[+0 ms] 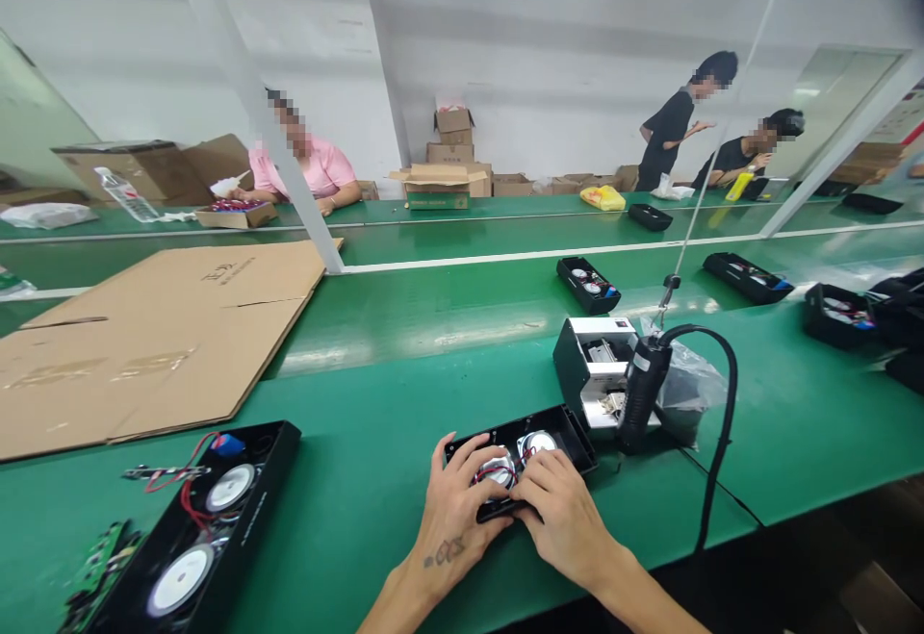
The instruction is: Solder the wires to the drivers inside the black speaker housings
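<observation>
A black speaker box (577, 443), its open side up, lies on the green bench in front of me. Two round silver speaker drivers (538, 443) sit inside with red and black wires. My left hand (458, 494) wraps round the box's left end, fingers reaching over one driver and thumb at the near wall. Beside it, my right hand (559, 509) has its fingertips pinched together at the near wall by the wires; what is between them is hidden. Just behind the box's right end stand a black-and-white machine (588, 379) and a hanging black electric screwdriver (642, 389).
To the left lies a larger open speaker box (267, 480) with drivers and wires, next to a green circuit board (101, 562). Flat cardboard (166, 336) covers the back left. More speaker boxes (588, 285) sit on the line behind. Several people work across the bench.
</observation>
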`<state>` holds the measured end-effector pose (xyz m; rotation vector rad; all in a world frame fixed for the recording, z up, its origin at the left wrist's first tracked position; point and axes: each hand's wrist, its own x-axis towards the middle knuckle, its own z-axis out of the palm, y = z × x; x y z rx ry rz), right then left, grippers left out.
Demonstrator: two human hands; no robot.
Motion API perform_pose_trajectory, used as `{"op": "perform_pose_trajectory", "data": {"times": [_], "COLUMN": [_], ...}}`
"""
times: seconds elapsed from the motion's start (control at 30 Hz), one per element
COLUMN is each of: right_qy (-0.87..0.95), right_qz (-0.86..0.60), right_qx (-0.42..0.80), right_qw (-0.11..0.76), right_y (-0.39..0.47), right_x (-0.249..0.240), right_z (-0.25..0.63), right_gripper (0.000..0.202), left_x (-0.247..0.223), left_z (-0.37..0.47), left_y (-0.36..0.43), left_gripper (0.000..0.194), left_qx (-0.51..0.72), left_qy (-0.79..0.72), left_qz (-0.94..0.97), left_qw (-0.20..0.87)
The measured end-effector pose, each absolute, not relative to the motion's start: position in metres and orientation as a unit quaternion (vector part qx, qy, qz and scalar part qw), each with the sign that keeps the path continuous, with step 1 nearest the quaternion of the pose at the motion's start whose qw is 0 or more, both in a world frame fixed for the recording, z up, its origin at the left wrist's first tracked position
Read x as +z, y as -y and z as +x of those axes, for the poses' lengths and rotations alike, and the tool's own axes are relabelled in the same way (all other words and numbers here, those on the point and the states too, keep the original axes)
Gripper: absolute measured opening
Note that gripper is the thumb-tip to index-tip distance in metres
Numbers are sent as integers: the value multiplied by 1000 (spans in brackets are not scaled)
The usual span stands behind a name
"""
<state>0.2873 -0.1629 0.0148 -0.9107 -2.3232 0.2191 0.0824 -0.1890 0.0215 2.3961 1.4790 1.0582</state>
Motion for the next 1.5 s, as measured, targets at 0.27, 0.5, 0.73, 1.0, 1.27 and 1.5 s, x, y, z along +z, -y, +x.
{"op": "perform_pose_trajectory", "data": {"times": [0.27, 0.5, 0.73, 1.0, 1.27, 1.5], "right_qy": [881, 899, 923, 928, 924, 925], "right_qz": [-276, -313, -338, -325, -334, -309], "right_qx": [33, 86, 93, 110, 188, 221], "right_qw": [382, 294, 159, 148, 11, -34], "right_y": [159, 165, 162, 144, 93, 44], "right_x": [5, 11, 24, 25, 93, 98], "right_z": [287, 291, 282, 272, 256, 242], "right_gripper": [19, 21, 15, 6, 28, 40], "left_x": [22, 18, 24, 13, 45, 42], "left_z": [85, 79, 64, 60, 54, 47], "left_y": [190, 191, 191, 178, 139, 108], "left_gripper": [12, 23, 38, 34, 32, 38], "left_qx": [363, 336, 290, 331, 355, 357], "left_qy": [-478, -474, -443, -458, -573, -600], "left_qz": [795, 813, 845, 815, 658, 608], "left_qw": [82, 39, 72, 127, 336, 378]}}
